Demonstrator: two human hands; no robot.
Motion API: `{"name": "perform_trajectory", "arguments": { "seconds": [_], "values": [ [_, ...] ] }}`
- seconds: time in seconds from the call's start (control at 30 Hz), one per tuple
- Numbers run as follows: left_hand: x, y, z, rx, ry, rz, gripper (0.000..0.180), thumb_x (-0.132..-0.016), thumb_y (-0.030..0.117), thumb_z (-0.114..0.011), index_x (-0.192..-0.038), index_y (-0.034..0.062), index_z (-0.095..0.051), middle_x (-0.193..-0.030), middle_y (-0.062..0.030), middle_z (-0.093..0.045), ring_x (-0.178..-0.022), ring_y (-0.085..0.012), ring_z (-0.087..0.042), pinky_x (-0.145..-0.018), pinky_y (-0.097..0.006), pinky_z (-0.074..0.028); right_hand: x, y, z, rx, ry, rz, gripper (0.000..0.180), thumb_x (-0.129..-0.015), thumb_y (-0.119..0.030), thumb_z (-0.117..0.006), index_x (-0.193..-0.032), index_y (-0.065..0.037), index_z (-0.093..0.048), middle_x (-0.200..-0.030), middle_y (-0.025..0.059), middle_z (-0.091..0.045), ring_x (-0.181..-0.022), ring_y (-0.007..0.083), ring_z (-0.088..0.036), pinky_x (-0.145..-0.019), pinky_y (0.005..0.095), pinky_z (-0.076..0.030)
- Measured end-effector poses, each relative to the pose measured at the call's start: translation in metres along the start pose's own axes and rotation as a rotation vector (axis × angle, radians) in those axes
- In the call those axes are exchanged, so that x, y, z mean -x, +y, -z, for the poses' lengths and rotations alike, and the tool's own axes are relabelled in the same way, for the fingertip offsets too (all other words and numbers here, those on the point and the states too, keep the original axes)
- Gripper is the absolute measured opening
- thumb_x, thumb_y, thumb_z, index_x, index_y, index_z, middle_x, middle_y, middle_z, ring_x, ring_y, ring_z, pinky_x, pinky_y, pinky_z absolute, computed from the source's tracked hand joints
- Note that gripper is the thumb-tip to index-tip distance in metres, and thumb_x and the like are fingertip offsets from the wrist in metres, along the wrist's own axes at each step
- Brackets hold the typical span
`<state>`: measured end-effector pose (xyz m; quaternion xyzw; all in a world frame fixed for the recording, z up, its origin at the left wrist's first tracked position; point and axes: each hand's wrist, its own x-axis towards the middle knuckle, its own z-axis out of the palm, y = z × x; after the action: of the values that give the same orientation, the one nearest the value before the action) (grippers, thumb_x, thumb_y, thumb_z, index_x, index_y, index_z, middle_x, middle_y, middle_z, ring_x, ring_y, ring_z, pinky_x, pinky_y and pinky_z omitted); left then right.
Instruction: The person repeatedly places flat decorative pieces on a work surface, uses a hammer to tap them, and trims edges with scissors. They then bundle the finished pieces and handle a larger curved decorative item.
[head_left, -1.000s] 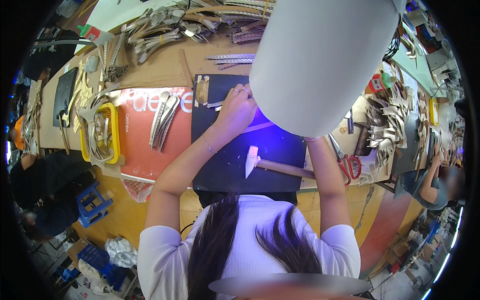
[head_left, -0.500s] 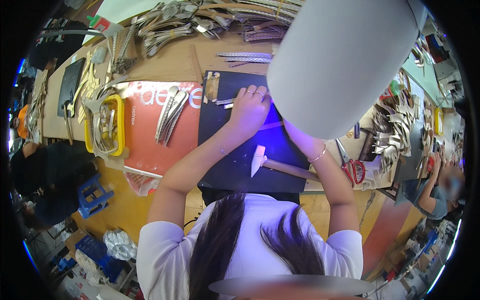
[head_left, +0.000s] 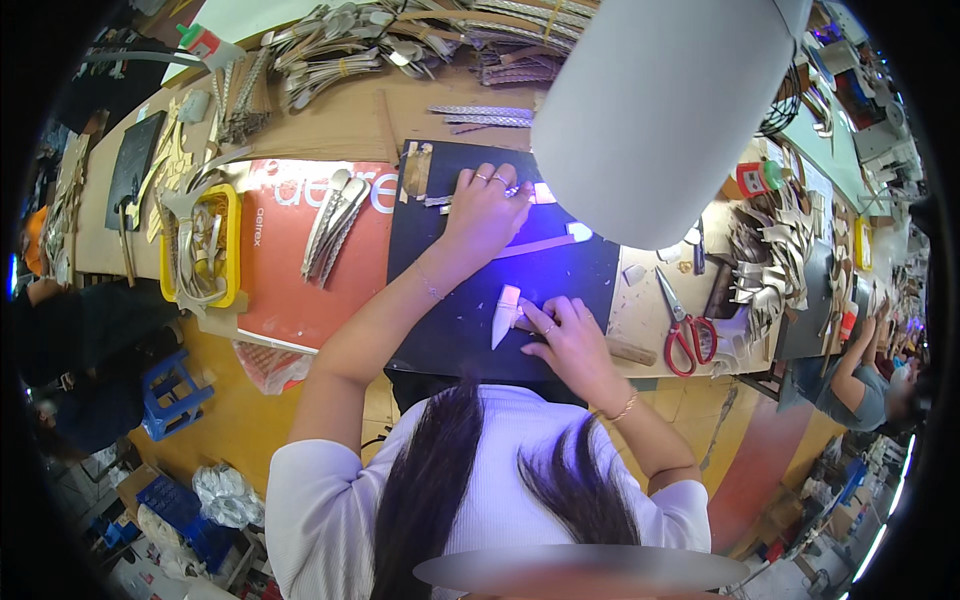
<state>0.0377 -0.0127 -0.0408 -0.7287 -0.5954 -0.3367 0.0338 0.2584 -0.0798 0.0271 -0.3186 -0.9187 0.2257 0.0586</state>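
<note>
Right hand (head_left: 570, 345) has moved, in the head view, from behind the big white tube (head_left: 660, 120) to the pale-headed, wooden-handled hammer (head_left: 506, 315) on the flat black mat (head_left: 440, 335): fingers half bent, can't tell if they grip. Left hand (head_left: 485, 212) stays curled over a thin silvery strip (head_left: 436, 201), its hold hidden, so the hands are apart.

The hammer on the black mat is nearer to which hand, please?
Right: the right hand is at the hammer, over its handle; the left hand is apart from it, farther up the black mat.
</note>
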Motion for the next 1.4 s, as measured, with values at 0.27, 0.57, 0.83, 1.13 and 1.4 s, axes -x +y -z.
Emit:
{"name": "perform_trajectory", "arguments": {
  "seconds": [0.27, 0.57, 0.83, 1.13, 1.4],
  "values": [
    [0.002, -0.005, -0.001, 0.108, -0.034, 0.033, 0.012, -0.087, 0.019, -0.065, -0.082, 0.0112, -0.073, -0.086, -0.0035, -0.055, -0.084, -0.0217, -0.051, -0.072, -0.038, -0.038, -0.018, 0.012, 0.021, -0.091, 0.268, -0.201, 0.031, -0.091, -0.007, -0.060, -0.122, -0.004, -0.060, -0.101, 0.0137, -0.060, -0.077, 0.0331, -0.065, -0.063, 0.0406, -0.053],
    [0.002, -0.008, 0.000, 0.202, -0.019, 0.075, 0.011, -0.085, 0.019, -0.069, -0.082, 0.0103, -0.075, -0.084, -0.0033, -0.054, -0.081, -0.0219, -0.052, -0.073, -0.038, -0.038, -0.069, 0.040, 0.007, 0.067, 0.395, -0.255, 0.020, -0.093, -0.009, -0.060, -0.110, -0.002, -0.067, -0.088, 0.0175, -0.068, -0.075, 0.0351, -0.067, -0.065, 0.0419, -0.053],
    [0.003, -0.006, 0.001, 0.335, 0.013, 0.151, 0.009, -0.079, 0.017, -0.074, -0.080, 0.0076, -0.075, -0.079, -0.0032, -0.054, -0.081, -0.0214, -0.053, -0.074, -0.037, -0.040, -0.071, 0.038, 0.024, -0.015, 0.620, -0.132, 0.015, -0.092, -0.010, -0.059, -0.100, -0.001, -0.068, -0.080, 0.0175, -0.067, -0.070, 0.0353, -0.065, -0.065, 0.0422, -0.052],
    [0.004, -0.007, 0.001, 0.266, 0.051, 0.102, 0.012, -0.076, 0.018, -0.076, -0.075, 0.0069, -0.074, -0.078, -0.0030, -0.054, -0.081, -0.0214, -0.053, -0.076, -0.036, -0.041, -0.086, 0.039, 0.034, 0.150, 0.488, -0.157, 0.014, -0.092, -0.008, -0.058, -0.098, 0.000, -0.067, -0.078, 0.0168, -0.065, -0.070, 0.0314, -0.064, -0.065, 0.0421, -0.052],
    [0.004, -0.008, -0.002, 0.279, 0.026, 0.111, 0.013, -0.076, 0.020, -0.075, -0.074, 0.0069, -0.073, -0.078, -0.0031, -0.054, -0.083, -0.0215, -0.053, -0.075, -0.037, -0.040, -0.091, 0.048, 0.039, -0.062, 0.471, -0.192, 0.010, -0.088, -0.004, -0.058, -0.093, 0.000, -0.065, -0.076, 0.0144, -0.063, -0.068, 0.0299, -0.063, -0.063, 0.0408, -0.052]
  ]
}}
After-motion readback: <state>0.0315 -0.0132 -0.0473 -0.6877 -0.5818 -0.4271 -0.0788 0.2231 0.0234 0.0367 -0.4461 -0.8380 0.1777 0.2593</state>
